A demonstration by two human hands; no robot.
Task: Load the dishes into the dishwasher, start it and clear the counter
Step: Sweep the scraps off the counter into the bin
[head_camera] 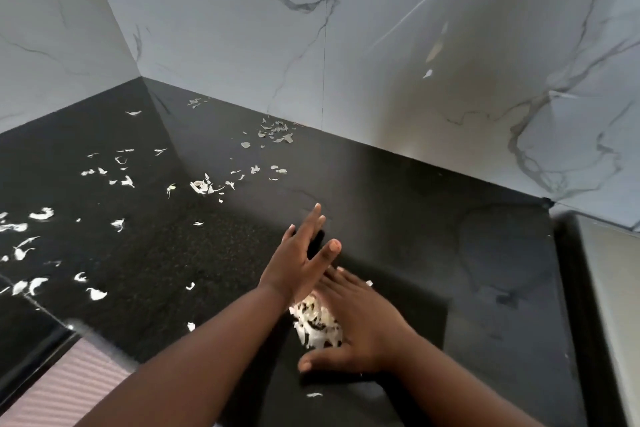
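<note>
Two bare forearms reaching in from the bottom edge, over a black counter [398, 204]. Right hand [363, 329] lying flat, palm down, fingers straight and together, thumb spread toward the camera. Left hand [298, 263] set on edge, fingers straight and slightly fanned, pointing away toward the wall [242, 28]. Between the two palms, a small pile [317, 324] of white peelings, touching both hands (possibly garlic or onion skin; cannot tell which). Neither hand curled round anything. More scraps [124, 180] strewn loose across the left half of the counter, some in a cluster [275, 133] just beside the foot of the marble wall, a few single flakes near the front edge. At far right, the counter ending against a dark raised rim [571, 288]. Pink ribbed surface [83, 378] below the counter's front edge at lower left.
</note>
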